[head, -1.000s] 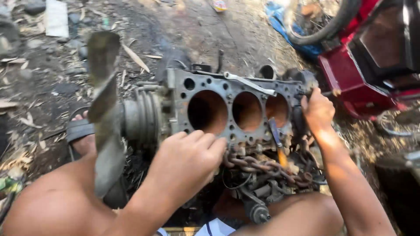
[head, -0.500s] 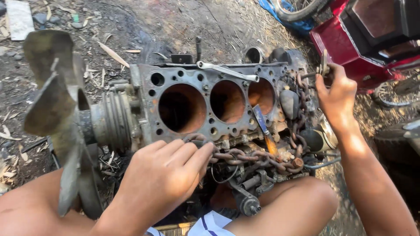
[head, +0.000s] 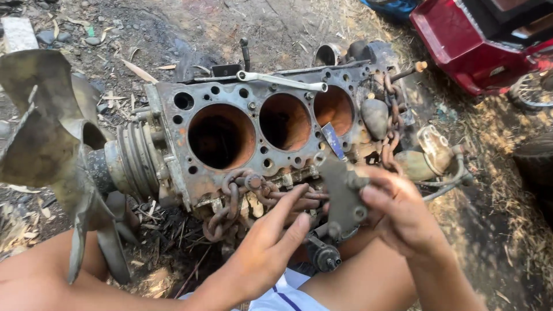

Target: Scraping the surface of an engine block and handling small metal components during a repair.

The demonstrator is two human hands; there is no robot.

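A rusty engine block [head: 173, 132] with three open cylinder bores lies on the dirt between my legs. A rusty chain [head: 230, 201] hangs along its near edge and runs up its right side. My right hand [head: 403, 213] grips a grey metal bracket [head: 344, 196] just in front of the block. My left hand [head: 271, 242] is beside it, fingers spread, fingertips touching the bracket's left edge and the chain. A wrench [head: 282, 80] lies across the block's far edge. A blue-handled tool [head: 333, 140] rests by the right bore.
A worn metal fan [head: 46, 144] and grooved pulley [head: 135, 164] stick out of the block's left end. A red vehicle body [head: 478, 46] and a wheel [head: 530, 92] stand at the upper right. Stones, dry leaves and scrap lie on the dirt around.
My right hand has come down from the block's far right side to the near edge and now holds the bracket. My left hand has opened and shifted right toward it.
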